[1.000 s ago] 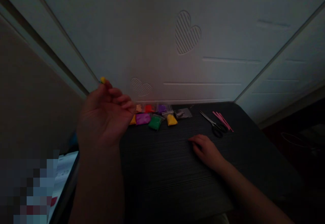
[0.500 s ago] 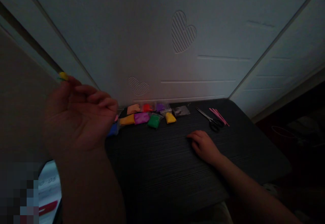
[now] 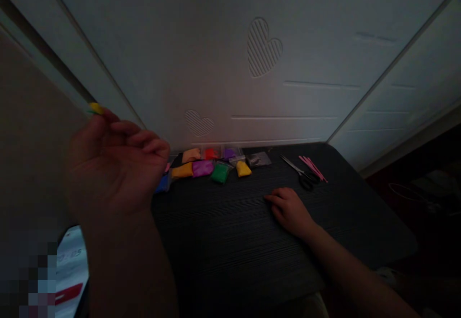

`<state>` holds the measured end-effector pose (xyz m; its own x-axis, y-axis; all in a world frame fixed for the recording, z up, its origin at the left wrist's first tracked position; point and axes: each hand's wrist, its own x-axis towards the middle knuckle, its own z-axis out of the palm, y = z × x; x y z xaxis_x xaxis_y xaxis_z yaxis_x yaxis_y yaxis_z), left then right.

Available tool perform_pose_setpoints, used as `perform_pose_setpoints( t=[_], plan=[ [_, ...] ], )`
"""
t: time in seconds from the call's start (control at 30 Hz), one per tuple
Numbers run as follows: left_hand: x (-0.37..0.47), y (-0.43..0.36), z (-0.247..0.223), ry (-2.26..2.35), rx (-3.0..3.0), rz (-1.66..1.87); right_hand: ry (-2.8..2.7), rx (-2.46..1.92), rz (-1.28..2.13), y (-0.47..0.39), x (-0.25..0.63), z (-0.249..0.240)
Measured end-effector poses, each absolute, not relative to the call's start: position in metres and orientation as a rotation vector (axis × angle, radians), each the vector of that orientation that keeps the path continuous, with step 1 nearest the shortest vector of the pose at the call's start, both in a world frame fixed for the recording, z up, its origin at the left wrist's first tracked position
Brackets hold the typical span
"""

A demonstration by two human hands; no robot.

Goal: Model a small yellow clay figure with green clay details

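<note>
Raised at the left, palm toward me, my left hand [image 3: 117, 164] pinches a small yellow and green piece [image 3: 95, 108] between thumb and forefinger. My right hand [image 3: 290, 211] rests on the dark table [image 3: 230, 241] with its fingers curled and the forefinger reaching out a little; nothing shows in it. Beyond my hands lie a green packet [image 3: 220, 173], a yellow packet [image 3: 243, 168], a magenta packet [image 3: 202, 167] and an orange packet [image 3: 182, 170]. A blue packet [image 3: 163, 183] is partly hidden behind my left hand.
Black-handled scissors [image 3: 298, 170] lie beside several pink sticks [image 3: 313, 168] at the back right. Peach [image 3: 191, 155], red [image 3: 211, 153] and purple [image 3: 229, 153] packets line the white wall [image 3: 216, 58]. A lit screen [image 3: 72, 265] is at the lower left.
The view has shifted slightly, so the wall and table items appear a little further right. My left hand still pinches the piece; my right hand stays on the table.
</note>
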<state>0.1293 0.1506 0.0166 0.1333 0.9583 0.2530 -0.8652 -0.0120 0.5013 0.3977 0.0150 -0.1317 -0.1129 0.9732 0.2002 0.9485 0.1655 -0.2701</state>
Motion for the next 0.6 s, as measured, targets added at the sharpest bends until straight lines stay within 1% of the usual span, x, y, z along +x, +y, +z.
perform_pose_setpoints(
  t=[0.6],
  plan=[
    [0.1334, 0.1452, 0.0193, 0.187, 0.650, 1.387, -2.087, -1.830, 0.095, 0.0136, 0.3943, -0.1274]
  ],
)
